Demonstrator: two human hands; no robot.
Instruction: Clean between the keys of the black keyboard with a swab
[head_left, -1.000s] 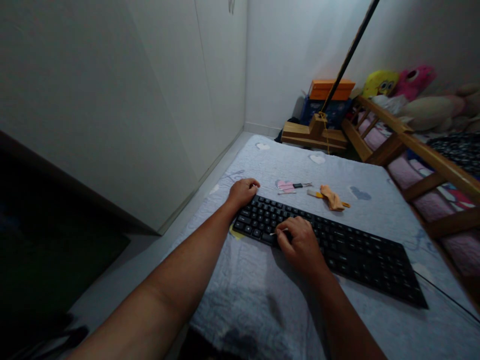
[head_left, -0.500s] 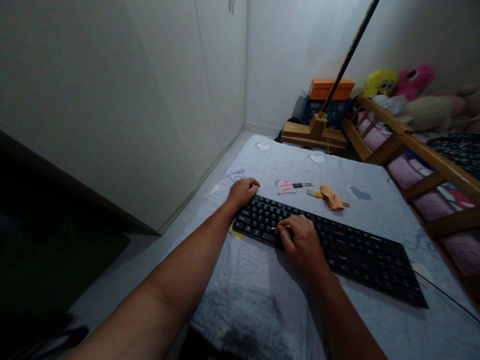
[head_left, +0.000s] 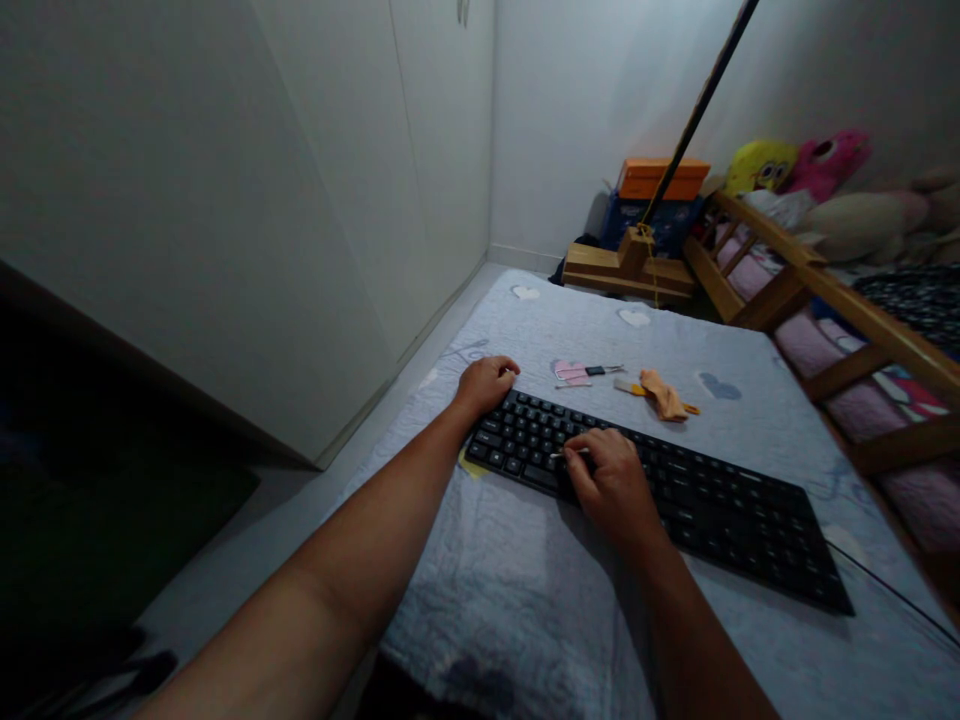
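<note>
A black keyboard lies across a pale blue quilted mattress. My left hand is curled over the keyboard's far left corner, gripping it. My right hand rests on the keys left of centre, fingers pinched on a thin white stick, perhaps a cotton swab, whose tip points left over the keys.
Beyond the keyboard lie a pink-handled tool and an orange cloth with a yellow stick. A wooden stand with a dark pole, stacked boxes, a wooden bed rail and plush toys fill the far right. White wall on the left.
My right hand with the white stick has slid a little rightward and away along the keys. The left hand and keyboard have stayed put.
</note>
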